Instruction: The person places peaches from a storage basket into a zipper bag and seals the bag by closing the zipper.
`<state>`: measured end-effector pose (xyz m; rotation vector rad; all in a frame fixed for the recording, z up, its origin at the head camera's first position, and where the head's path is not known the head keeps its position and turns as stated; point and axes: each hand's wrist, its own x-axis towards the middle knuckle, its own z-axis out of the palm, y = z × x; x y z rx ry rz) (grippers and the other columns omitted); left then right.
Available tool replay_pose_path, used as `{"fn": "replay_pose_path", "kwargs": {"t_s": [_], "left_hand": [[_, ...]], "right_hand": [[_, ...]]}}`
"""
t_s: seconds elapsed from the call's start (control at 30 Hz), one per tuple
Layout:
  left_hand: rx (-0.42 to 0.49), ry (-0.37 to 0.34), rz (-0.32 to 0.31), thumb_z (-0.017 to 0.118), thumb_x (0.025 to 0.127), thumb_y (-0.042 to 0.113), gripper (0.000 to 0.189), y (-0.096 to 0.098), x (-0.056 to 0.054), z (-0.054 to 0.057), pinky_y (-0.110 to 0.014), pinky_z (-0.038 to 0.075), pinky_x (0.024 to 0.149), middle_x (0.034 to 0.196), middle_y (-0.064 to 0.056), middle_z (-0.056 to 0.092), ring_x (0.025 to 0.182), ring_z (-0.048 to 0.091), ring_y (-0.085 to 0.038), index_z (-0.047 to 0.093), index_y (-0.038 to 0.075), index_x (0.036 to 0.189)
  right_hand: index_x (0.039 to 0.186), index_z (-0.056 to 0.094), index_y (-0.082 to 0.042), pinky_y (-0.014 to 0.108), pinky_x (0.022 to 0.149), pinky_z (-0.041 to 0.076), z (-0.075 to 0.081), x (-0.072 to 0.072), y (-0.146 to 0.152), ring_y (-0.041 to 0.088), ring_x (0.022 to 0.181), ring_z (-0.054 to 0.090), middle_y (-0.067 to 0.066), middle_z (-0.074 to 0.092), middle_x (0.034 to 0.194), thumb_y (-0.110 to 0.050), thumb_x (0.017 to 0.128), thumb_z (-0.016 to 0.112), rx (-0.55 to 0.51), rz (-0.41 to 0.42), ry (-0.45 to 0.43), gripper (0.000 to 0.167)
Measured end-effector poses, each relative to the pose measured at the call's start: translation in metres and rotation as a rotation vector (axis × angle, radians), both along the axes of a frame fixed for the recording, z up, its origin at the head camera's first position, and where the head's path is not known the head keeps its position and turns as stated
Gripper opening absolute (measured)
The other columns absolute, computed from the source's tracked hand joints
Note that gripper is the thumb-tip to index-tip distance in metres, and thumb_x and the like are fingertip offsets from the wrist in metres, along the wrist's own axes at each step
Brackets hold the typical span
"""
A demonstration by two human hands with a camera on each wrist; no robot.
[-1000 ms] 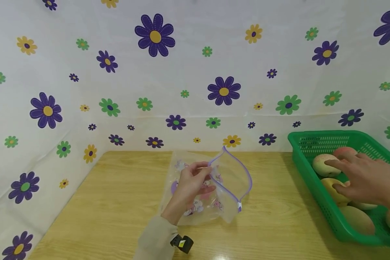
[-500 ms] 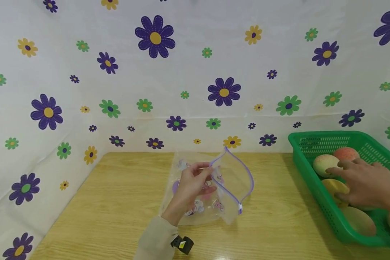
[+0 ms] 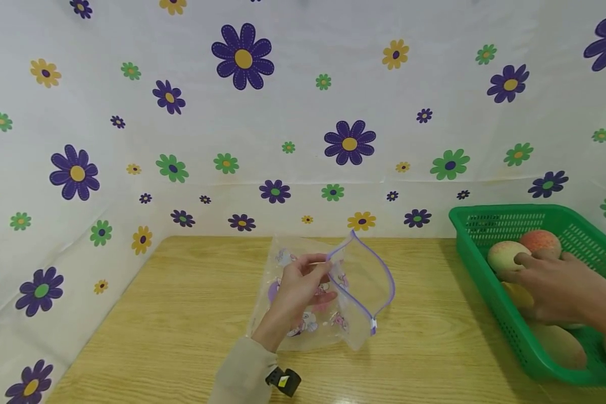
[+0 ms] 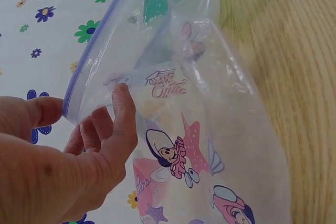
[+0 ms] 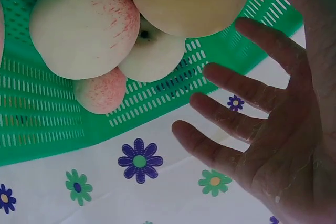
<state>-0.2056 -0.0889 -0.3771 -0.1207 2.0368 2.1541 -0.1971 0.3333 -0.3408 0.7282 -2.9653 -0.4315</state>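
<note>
My left hand [image 3: 298,286] pinches the upper edge of a clear zip bag [image 3: 308,325] between thumb and index finger. The bag has cartoon prints and a purple zip rim that gapes to the right; a white slider [image 3: 374,324] sits at its near end. Over a green basket [image 3: 478,280] at the right, my right hand [image 3: 568,286] reaches down above a yellow fruit [image 3: 518,296], partly covering it. The right wrist view shows the fingers spread, with the yellow fruit [image 5: 189,3] near the index finger and thumb; contact is unclear.
Also in the basket are a pale peach-like fruit [image 3: 505,257], a reddish one [image 3: 541,242] and a larger one [image 3: 558,347] nearer me. A flower-printed cloth [image 3: 283,112] hangs behind the wooden table [image 3: 171,314]. A black strap [image 3: 285,381] is at my left wrist.
My right hand has moved slightly lower and left over the basket, now hiding more of the yellow fruit. My left hand and the bag stay nearly where they were.
</note>
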Motion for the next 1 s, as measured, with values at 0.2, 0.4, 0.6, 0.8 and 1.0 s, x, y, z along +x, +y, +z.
{"fn": "replay_pose_path", "kwargs": {"t_s": [0.2,0.4,0.6,0.8,1.0], "left_hand": [[-0.012,0.001,-0.003,0.061,0.103,0.022,0.036,0.0,0.0,-0.001,-0.032,0.065,0.075,0.115,-0.009,0.063,0.096,0.065,-0.018,0.059,0.007,0.136],[-0.004,0.006,-0.012,0.061,0.103,0.021,0.038,0.0,0.001,-0.002,-0.032,0.065,0.074,0.113,-0.009,0.063,0.096,0.064,-0.018,0.058,0.005,0.137],[-0.01,0.011,-0.01,0.06,0.103,0.021,0.037,-0.001,0.0,-0.003,-0.032,0.065,0.074,0.113,-0.009,0.063,0.095,0.064,-0.017,0.058,0.005,0.137],[-0.009,0.005,-0.009,0.061,0.103,0.022,0.038,-0.002,0.0,-0.003,-0.03,0.065,0.073,0.114,-0.009,0.064,0.094,0.065,-0.019,0.058,0.005,0.137],[0.006,-0.003,-0.007,0.061,0.103,0.023,0.038,-0.003,0.0,-0.004,-0.031,0.065,0.074,0.114,-0.008,0.063,0.095,0.063,-0.018,0.059,0.006,0.137]], "right_hand": [[0.109,0.076,-0.022,0.053,0.057,0.048,-0.006,-0.002,0.004,0.03,0.074,0.049,0.004,0.057,0.091,-0.046,0.061,0.094,0.033,0.021,0.029,0.056],[0.101,0.074,-0.026,0.054,0.059,0.049,-0.012,-0.008,0.006,0.03,0.076,0.054,0.005,0.064,0.092,-0.045,0.057,0.096,0.036,0.063,0.079,0.053],[0.1,0.071,-0.022,0.069,0.073,0.05,-0.012,-0.012,0.002,0.042,0.091,0.062,0.005,0.073,0.095,-0.036,0.049,0.1,0.06,0.052,0.058,0.061],[0.097,0.067,-0.022,0.066,0.07,0.049,-0.014,-0.014,-0.001,0.035,0.082,0.057,0.0,0.071,0.086,-0.029,0.046,0.1,0.058,0.052,0.072,0.061],[0.1,0.065,-0.021,0.064,0.069,0.048,-0.013,-0.014,0.0,0.035,0.081,0.056,0.003,0.071,0.089,-0.038,0.042,0.102,0.071,0.043,0.057,0.071]]}}
